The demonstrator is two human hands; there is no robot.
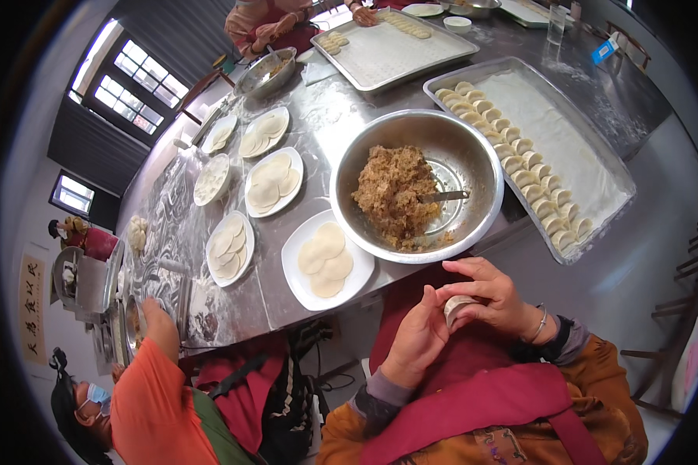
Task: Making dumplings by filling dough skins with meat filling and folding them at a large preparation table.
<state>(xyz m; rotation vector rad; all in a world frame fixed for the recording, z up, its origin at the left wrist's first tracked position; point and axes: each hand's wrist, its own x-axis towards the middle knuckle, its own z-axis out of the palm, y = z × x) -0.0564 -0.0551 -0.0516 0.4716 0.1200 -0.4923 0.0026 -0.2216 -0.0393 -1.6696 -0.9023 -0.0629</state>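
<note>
Both my hands are raised over my lap, just below the table's edge, with one folded dumpling point(457, 309) between them. My left hand point(420, 334) supports the dumpling from the left, while the fingers of my right hand point(488, 296) close around its other side. Just beyond them stands a steel bowl point(349, 232) of minced filling point(392, 192) with a metal utensil point(445, 197) stuck in it. Left of the bowl, a white plate point(358, 285) holds several round wrappers point(327, 256). A metal tray point(622, 192) at the right bears rows of folded dumplings point(523, 177).
More plates of wrappers point(230, 247) and a bowl of flour point(212, 179) stand on the floured table. A co-worker in an orange top point(151, 395) works at the lower left; others sit across the table beside another tray point(384, 58). Chairs stand at the far right.
</note>
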